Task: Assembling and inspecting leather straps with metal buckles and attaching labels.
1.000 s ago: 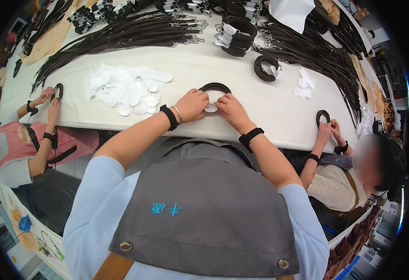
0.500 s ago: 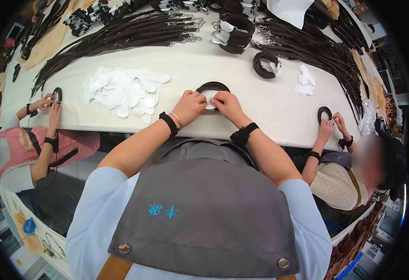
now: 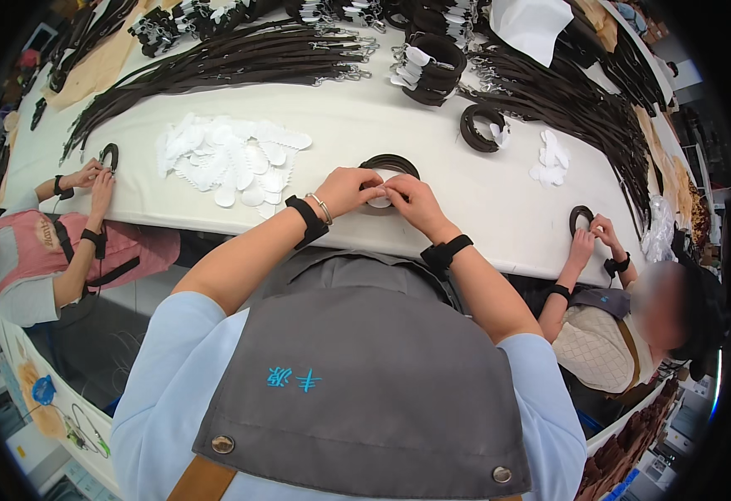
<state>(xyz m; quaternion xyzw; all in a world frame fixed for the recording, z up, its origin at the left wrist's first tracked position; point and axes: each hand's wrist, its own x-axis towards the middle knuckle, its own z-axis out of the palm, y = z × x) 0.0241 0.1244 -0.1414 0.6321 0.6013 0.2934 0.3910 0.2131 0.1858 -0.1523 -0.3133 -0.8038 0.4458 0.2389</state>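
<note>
Pinching at the near side of a coiled dark strap (image 3: 392,161), head view. Coil lies on the white table (image 3: 482,196), directly in front of the wearer. Left hand (image 3: 350,189) and right hand (image 3: 416,203): fingertips together, closed on a small white tag (image 3: 380,202) at the coil's near edge. Can't tell if either also grips the strap; fingers hide it. Both wrists have black bands.

Left of coil: loose pile of white tags (image 3: 224,160). Right: one finished-looking coil (image 3: 470,131) with a white tag on it, then a smaller tag pile (image 3: 552,160). Behind: stack of tagged coils (image 3: 439,68), flanked by long dark straps with metal clips, left bundle (image 3: 215,68) and right bundle (image 3: 578,113).

Co-workers both sides: left person's hands (image 3: 98,188) on a dark coil, right person's hands (image 3: 587,238) likewise.
</note>
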